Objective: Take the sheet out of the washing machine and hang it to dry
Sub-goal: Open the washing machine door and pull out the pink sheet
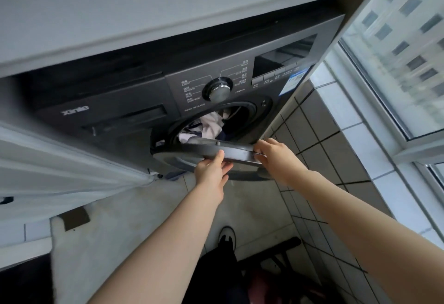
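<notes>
A dark grey front-loading washing machine (134, 101) stands under a white counter. Its round door (204, 150) is swung open toward me, seen edge-on. Inside the drum lies crumpled laundry, pale pink-white sheet fabric (211, 124) with some dark blue cloth beside it. My left hand (212, 170) grips the door's lower edge, thumb on top. My right hand (274, 153) holds the door's right end, fingers curled over the rim.
A white counter (120, 15) overhangs the machine. A white cabinet door (60, 159) hangs open at left. A tiled wall (336, 150) and window (396, 51) close the right side. My shoe (227, 236) and a dark rack (281, 253) are on the floor below.
</notes>
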